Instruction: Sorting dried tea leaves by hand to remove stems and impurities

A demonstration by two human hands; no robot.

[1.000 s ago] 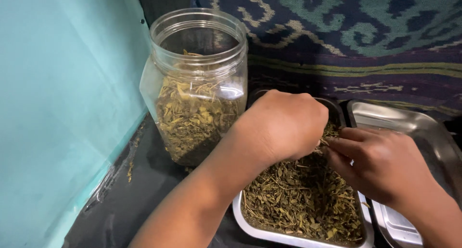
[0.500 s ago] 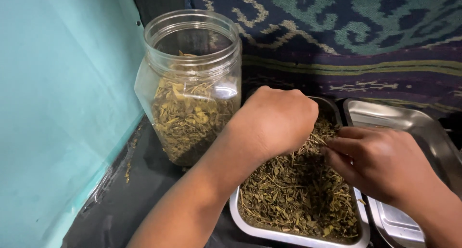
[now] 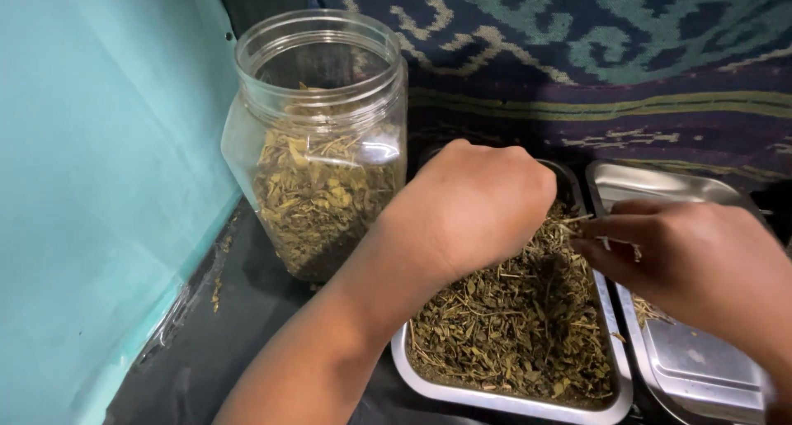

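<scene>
Head view: left hand [image 3: 474,206] curled shut over the dried leaves [image 3: 511,326] in a steel tray [image 3: 503,402]; right hand [image 3: 701,264] pinches what looks like a thin stem [image 3: 575,220] above that tray, beside the plastic jar [image 3: 318,144].

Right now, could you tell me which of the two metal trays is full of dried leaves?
The left tray, beside the clear jar, under the left hand; dried leaves and stems cover it. The right tray shows mostly bare metal with a few stems.
</scene>
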